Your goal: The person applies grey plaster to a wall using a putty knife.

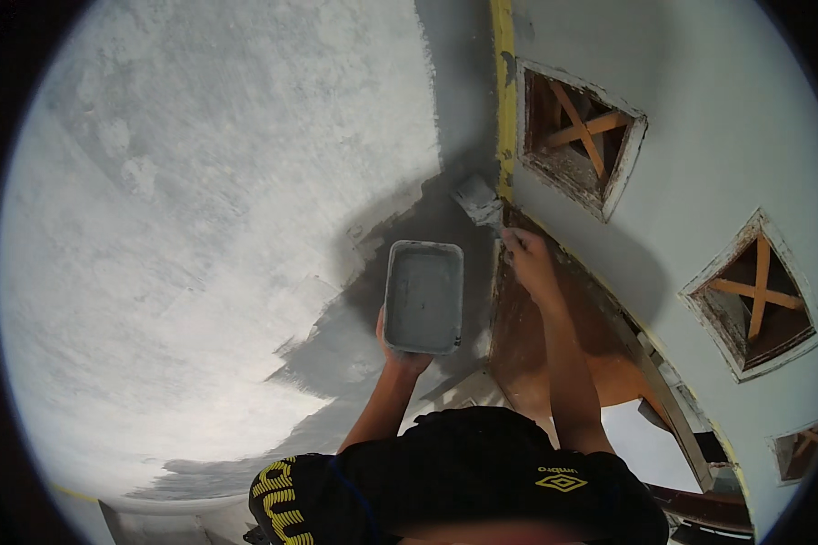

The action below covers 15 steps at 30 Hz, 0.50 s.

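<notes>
A rectangular tub (425, 244) of grey paint (424, 295) is held up by my left hand (404, 358), which grips it from below at its near edge. My right hand (530, 262) pinches the handle of a wide flat paintbrush (477, 201), its grey-smeared head up and to the left. The brush meets or hovers close to the grey-coated strip of the large surface (236, 182); whether it touches cannot be told. That surface is whitish and streaky over most of its area, with darker grey along its right and lower edges.
A strip of yellow tape (503, 91) runs along the corner beside the brush. On the pale wall to the right are framed openings (578, 136) with orange-brown crossed strips. A brown panel (529, 354) stands beneath my right forearm.
</notes>
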### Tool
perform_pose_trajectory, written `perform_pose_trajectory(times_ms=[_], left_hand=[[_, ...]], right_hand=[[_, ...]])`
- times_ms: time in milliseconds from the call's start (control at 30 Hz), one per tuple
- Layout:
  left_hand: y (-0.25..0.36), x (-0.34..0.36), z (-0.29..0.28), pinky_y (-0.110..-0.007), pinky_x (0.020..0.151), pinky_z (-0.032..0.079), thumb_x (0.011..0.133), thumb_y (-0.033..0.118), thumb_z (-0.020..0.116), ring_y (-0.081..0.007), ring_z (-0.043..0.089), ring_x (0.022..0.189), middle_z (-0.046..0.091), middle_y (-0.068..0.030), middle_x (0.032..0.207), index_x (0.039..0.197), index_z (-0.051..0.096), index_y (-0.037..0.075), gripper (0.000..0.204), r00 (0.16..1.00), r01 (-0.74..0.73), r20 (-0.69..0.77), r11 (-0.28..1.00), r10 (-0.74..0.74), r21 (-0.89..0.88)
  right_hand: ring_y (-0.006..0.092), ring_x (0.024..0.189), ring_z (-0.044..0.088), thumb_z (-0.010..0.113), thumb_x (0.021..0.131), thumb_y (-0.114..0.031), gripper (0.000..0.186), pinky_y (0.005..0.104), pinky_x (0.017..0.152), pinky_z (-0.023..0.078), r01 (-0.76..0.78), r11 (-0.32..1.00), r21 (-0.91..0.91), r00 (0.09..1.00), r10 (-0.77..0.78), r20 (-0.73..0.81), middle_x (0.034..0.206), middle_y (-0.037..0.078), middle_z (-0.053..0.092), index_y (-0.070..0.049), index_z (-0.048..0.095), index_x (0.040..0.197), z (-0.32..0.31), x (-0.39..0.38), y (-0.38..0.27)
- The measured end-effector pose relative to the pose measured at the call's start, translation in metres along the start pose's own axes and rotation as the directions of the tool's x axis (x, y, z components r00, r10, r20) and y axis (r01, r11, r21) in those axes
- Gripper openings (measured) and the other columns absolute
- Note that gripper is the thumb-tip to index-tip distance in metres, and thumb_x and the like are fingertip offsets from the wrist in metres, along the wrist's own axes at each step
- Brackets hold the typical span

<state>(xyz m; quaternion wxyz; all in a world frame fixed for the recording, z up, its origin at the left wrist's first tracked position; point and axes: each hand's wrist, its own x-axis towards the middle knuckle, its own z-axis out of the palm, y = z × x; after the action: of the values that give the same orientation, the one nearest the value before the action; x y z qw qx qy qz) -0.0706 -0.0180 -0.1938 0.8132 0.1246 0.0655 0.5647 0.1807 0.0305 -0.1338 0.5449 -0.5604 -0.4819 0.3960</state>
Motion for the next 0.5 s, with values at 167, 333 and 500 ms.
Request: perform_pose_trajectory(times_ms=[167, 333, 500], left_hand=[[0.003, -0.004, 0.011, -0.052, 0.098, 0.055, 0.102, 0.044, 0.045, -0.0337, 0.062, 0.122, 0.059, -0.0136, 0.139, 0.143, 0.053, 0.010, 0.053, 0.994, -0.025, 0.110, 0.998, 0.019, 0.057], [0.005, -0.007, 0.014, -0.054, 0.100, 0.053, 0.102, 0.044, 0.045, -0.0347, 0.060, 0.124, 0.057, -0.0143, 0.141, 0.145, 0.051, 0.010, 0.055, 0.993, -0.003, 0.118, 0.998, -0.004, 0.058], [0.006, -0.010, 0.017, -0.050, 0.100, 0.054, 0.103, 0.041, 0.041, -0.0334, 0.063, 0.121, 0.059, -0.0159, 0.138, 0.143, 0.051, 0.005, 0.055, 0.994, -0.033, 0.103, 0.996, 0.025, 0.077]], right_hand=[[0.0202, 0.063, 0.059, 0.060, 0.101, -0.019, 0.026, 0.0345, 0.063, 0.048, 0.645, 0.675, -0.358, 0.658, -0.729, -0.189, 0.076, 0.013, 0.061, 0.001, 0.069, 0.117, -0.010, 0.001, -0.109], [0.0314, 0.075, 0.069, 0.065, 0.095, -0.018, 0.027, 0.0417, 0.068, 0.056, 0.478, 0.344, -0.808, 0.354, -0.917, -0.181, 0.086, 0.013, 0.064, -0.013, 0.070, 0.121, -0.021, 0.049, -0.234], [0.0324, 0.086, 0.071, 0.058, 0.096, -0.020, 0.032, 0.0459, 0.071, 0.059, 0.449, 0.149, -0.881, 0.462, -0.883, 0.086, 0.099, 0.012, 0.068, -0.015, 0.065, 0.127, -0.004, 0.072, -0.247]])
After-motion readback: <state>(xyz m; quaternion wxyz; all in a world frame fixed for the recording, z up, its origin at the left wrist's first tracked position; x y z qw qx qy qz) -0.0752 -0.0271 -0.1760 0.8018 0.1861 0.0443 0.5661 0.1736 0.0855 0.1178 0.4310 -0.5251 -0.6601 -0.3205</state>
